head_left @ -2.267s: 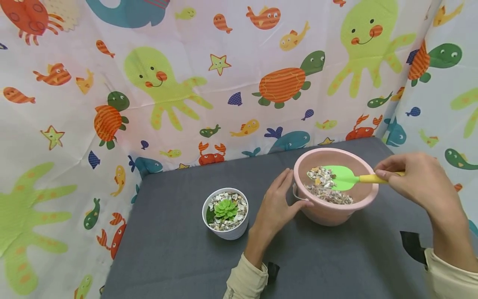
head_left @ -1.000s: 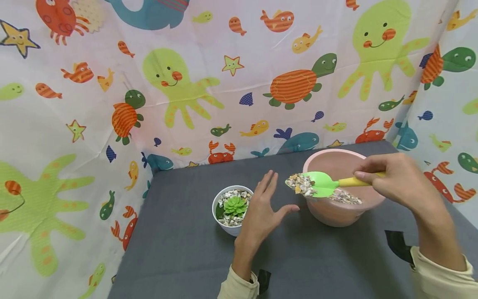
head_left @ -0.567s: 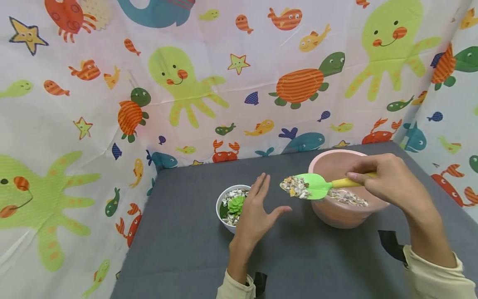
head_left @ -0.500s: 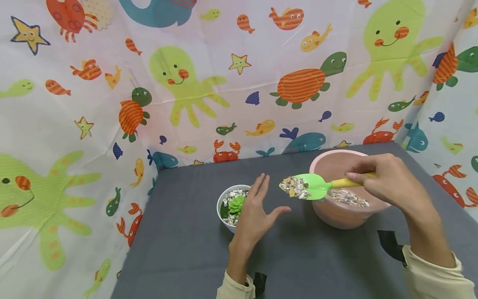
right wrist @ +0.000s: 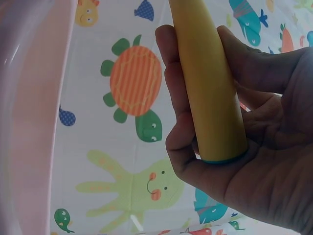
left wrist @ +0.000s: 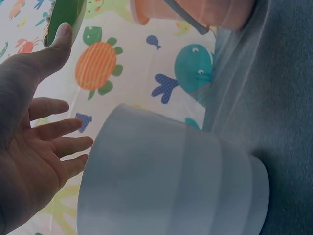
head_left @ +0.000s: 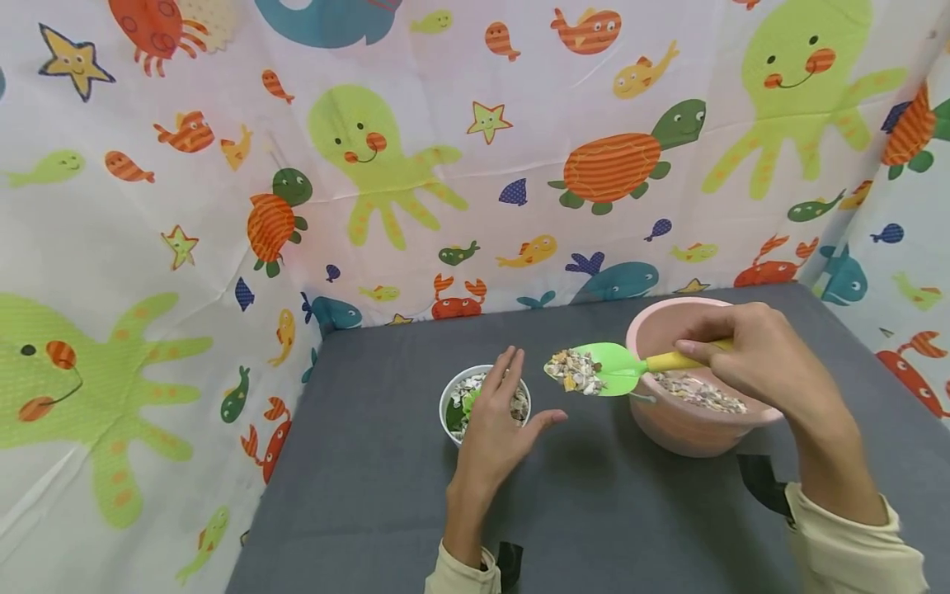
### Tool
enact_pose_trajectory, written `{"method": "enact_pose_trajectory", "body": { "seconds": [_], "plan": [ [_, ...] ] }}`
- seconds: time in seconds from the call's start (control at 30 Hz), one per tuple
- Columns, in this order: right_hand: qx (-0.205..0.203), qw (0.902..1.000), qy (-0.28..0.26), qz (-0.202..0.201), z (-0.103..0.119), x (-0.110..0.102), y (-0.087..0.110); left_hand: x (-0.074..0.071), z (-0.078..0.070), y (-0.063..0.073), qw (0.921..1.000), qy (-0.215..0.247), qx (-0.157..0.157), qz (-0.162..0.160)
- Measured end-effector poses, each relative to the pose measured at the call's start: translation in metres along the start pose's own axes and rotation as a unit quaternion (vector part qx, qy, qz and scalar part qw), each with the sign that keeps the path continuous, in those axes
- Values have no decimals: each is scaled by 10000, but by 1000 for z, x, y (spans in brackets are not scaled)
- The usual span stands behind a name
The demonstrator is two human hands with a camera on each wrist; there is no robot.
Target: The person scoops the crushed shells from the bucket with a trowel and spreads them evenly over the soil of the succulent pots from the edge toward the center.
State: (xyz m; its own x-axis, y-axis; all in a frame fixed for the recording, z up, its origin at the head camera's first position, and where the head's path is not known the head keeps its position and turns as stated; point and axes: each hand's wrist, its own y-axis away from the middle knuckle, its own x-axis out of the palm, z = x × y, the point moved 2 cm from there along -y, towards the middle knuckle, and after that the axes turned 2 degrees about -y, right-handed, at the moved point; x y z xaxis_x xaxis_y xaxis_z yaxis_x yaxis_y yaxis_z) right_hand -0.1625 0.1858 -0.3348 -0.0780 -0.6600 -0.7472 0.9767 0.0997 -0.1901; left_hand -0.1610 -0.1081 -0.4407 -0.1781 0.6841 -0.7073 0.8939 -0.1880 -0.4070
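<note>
My right hand grips the yellow handle of a trowel, fingers curled round it in the right wrist view. A heap of shell-like chips lies on its green blade, held level left of the pink bucket. More chips lie inside that bucket. My left hand hovers with fingers straight and thumb spread, holding nothing. Partly behind it stands a small white pot with a green succulent and pale chips. In the left wrist view the pot is close beside the fingertips.
A dark grey cloth covers the table. Behind and to the sides hangs a white curtain printed with sea animals. The bucket's thin handle hangs at its left side.
My right hand has lifted the loaded trowel out of the bucket and carried it left past the rim. The left hand has left the bucket and moved left over the pot's near side.
</note>
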Motion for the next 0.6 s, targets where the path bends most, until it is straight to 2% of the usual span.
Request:
{"method": "enact_pose_trajectory", "body": {
  "seconds": [0.33, 0.6],
  "plan": [
    [-94, 9997, -183, 110, 9, 9, -5, -11, 7, 5, 9996, 59, 88, -256],
    [-310, 9994, -182, 27, 17, 18, -7, -19, 18, 11, 9991, 264, -279, -156]
  ]
}}
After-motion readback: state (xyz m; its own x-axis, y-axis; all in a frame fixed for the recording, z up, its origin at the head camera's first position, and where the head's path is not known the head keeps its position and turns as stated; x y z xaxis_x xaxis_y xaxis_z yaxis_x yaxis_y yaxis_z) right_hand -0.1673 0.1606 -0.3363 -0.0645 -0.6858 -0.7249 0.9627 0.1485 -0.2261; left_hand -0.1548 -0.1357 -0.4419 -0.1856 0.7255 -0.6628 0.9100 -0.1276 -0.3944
